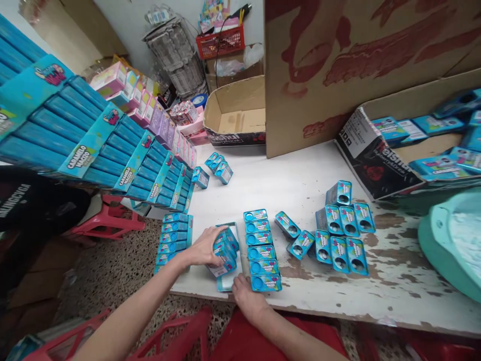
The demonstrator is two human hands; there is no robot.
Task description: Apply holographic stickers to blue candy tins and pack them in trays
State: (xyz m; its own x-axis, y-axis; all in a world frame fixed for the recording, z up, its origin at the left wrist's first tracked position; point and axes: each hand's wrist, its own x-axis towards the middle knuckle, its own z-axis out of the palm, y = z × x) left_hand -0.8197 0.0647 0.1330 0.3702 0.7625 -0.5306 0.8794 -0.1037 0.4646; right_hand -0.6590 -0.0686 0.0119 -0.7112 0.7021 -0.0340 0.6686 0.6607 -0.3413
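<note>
My left hand is closed around several small blue candy boxes stacked together, tilted over a shallow open display tray. Part of the tray is hidden under these boxes. At the tray's near right corner my right hand rests with curled fingers on its edge, beside the lowest box of a straight row of blue candy boxes. Left of the tray stands a filled display tray of the same boxes. More loose boxes with round openings are grouped to the right.
Stacked filled displays rise at the left. A few boxes stand farther back on the white table. Behind are an open carton and an upright cardboard panel. A carton of packs and a turquoise basin are right.
</note>
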